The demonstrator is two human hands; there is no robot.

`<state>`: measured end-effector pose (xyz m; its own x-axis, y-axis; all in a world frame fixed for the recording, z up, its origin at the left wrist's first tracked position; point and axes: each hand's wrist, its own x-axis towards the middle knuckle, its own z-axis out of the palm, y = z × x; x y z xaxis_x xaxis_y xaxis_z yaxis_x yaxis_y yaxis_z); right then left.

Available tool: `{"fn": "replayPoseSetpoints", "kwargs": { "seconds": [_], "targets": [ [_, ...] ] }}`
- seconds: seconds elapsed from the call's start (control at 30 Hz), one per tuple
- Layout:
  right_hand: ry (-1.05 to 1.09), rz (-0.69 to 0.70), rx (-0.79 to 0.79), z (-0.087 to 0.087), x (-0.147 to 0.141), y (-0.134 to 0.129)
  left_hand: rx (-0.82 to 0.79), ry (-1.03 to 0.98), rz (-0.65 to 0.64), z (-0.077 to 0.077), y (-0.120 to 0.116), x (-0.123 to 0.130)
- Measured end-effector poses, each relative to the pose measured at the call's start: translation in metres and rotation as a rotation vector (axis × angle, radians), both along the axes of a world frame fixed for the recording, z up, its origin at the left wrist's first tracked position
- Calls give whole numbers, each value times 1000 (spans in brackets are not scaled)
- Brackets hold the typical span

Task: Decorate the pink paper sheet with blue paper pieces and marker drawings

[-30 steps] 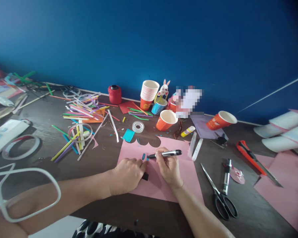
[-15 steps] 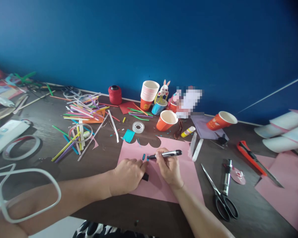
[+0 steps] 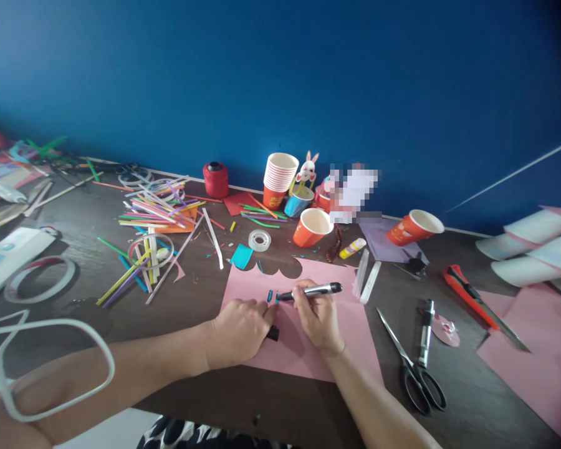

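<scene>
My right hand (image 3: 318, 318) is closed round a black-and-silver marker (image 3: 315, 290), its tip down at a small blue piece (image 3: 277, 299) on the pink paper (image 3: 350, 349). Beside that piece lies another small blue strip (image 3: 270, 295) with a dark outline. My left hand (image 3: 238, 330) rests on the paper, its fingers curled, with fingertips by the blue piece. Out of its underside sticks a black marker cap (image 3: 273, 333), held in the curled fingers. Scalloped cut-outs run along the paper's far edge.
Scissors (image 3: 414, 371), another marker (image 3: 427, 333) and a red utility knife (image 3: 484, 305) lie at right. Behind the paper are a tape roll (image 3: 260, 240), a glue stick (image 3: 353, 248) and an orange paper cup (image 3: 308, 231). Straws (image 3: 159, 202) and a white cable (image 3: 51, 321) lie left.
The view has shifted very slightly. Both hands keep their places on the paper, and the marker tip stays at the same blue piece.
</scene>
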<state>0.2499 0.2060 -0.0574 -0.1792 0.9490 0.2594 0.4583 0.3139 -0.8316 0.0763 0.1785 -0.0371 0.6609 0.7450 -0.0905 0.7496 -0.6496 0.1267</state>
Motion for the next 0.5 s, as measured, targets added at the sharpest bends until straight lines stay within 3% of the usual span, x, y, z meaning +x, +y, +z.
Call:
{"fn": "replayPoseSetpoints", "kwargs": {
  "seconds": [0.5],
  "targets": [
    [-4, -4, -3, 1, 0, 1, 41, 32, -13, -1, -7, -2]
  ]
}}
